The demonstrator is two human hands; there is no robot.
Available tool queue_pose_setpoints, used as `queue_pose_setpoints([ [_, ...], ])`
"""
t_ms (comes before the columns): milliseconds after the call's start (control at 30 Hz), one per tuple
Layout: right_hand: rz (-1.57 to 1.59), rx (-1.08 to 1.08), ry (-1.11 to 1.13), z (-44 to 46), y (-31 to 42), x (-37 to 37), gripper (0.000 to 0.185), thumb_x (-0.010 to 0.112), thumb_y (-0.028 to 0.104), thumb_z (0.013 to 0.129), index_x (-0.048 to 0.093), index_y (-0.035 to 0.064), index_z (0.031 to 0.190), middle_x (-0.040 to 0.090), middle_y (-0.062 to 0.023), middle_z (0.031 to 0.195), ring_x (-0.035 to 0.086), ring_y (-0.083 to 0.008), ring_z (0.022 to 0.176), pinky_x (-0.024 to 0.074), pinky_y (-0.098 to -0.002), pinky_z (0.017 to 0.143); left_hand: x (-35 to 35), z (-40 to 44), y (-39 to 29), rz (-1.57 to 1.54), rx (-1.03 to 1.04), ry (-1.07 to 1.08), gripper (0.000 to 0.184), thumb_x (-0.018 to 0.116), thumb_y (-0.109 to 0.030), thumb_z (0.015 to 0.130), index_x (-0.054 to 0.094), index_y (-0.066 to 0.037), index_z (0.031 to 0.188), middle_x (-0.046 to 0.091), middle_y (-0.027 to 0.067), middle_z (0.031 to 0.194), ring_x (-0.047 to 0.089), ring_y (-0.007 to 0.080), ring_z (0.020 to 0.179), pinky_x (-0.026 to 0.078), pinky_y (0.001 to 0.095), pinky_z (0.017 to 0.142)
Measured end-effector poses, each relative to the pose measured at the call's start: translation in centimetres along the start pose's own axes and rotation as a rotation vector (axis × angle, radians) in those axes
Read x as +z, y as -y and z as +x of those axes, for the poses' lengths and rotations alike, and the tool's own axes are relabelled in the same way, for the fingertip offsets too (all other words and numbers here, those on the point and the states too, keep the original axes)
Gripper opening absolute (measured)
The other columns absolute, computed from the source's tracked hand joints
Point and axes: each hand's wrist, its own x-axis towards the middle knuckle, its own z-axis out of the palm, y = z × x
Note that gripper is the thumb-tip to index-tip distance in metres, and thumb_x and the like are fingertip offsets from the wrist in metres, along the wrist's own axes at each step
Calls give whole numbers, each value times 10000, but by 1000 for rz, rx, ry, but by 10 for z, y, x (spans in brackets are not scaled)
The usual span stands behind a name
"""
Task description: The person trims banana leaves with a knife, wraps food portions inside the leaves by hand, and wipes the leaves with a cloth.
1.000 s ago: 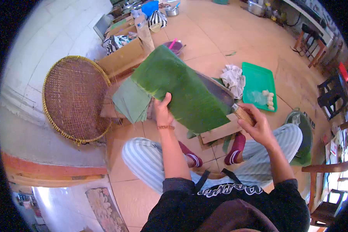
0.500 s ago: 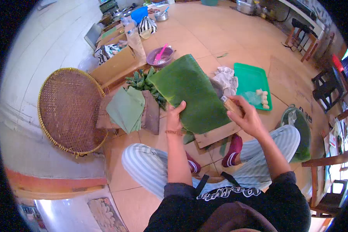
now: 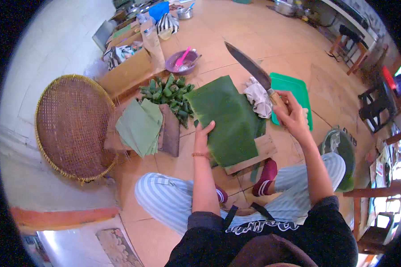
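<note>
Pinching leaf (image 3: 225, 118) by its L edge over board (image 3: 254, 159) w/ L hand (image 3: 204, 133), thumb on top; gripping knife (image 3: 251, 67) by handle in curled R hand (image 3: 292, 111), blade pointing away, clear of leaf. Facing purple bowl (image 3: 169, 67) w/ pink utensil (image 3: 181, 59) in it, just past green bundles (image 3: 168, 92). Also facing box (image 3: 131, 73) w/ patterned bag (image 3: 116, 57) inside, & green tray (image 3: 296, 84) w/ pale lumps (image 3: 305, 113) barely showing past R hand. Having cloth (image 3: 259, 99) lying btwn leaf & tray, woven basket (image 3: 73, 127) far L.

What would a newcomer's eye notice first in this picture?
Probably the long dark wooden-handled knife, held up in the right hand near the rectangular green tray. Next, the broad green leaf sheet, held by the left hand over the pale wooden board. At left, a round brown woven basket.
</note>
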Motion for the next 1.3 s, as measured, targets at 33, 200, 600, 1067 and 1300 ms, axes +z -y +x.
queue_pose_setpoints([
  [33, 22, 39, 8, 9, -1, 8, 382, 592, 196, 815, 450, 62, 1144, 532, -16, 865, 441, -55, 566, 371, -217, 448, 4, 1, 4, -32, 13, -44, 424, 648, -71, 745, 478, -5, 1127, 565, 86, 1047, 582, 220, 854, 498, 354, 735],
  [200, -48, -110, 157, 45, -14, 112, 423, 606, 223, 796, 488, 7, 1139, 574, -108, 1021, 562, -184, 886, 458, -294, 769, 2, 71, 142, -923, -238, -172, 434, 672, -90, 730, 504, -41, 1127, 572, 47, 1030, 560, 199, 869, 474, 343, 765],
  [600, -315, -400, 335, 47, -25, 445, 324, 617, 211, 698, 589, 15, 955, 556, -167, 973, 514, -328, 892, 413, -420, 775, 10, 74, 156, -971, -224, -298, 420, 554, -417, 824, 536, -22, 966, 553, 29, 886, 493, 150, 800, 389, 297, 744],
  [1067, -696, -468, 301, 123, -111, 97, 248, 578, 236, 774, 604, 31, 909, 587, -155, 895, 542, -309, 887, 422, -394, 798, -11, 109, 149, -689, -160, -343, 540, 304, -442, 907, 365, -31, 1252, 430, 124, 1245, 406, 297, 1124, 292, 369, 978],
  [1300, -866, 231, 237, 112, -205, -108, 269, 558, 266, 802, 611, 40, 938, 629, -141, 911, 608, -291, 809, 476, -393, 730, 0, 89, 41, 226, 231, -574, 698, 322, -475, 908, 216, 107, 1278, 301, 223, 1318, 378, 290, 1175, 295, 396, 990],
])
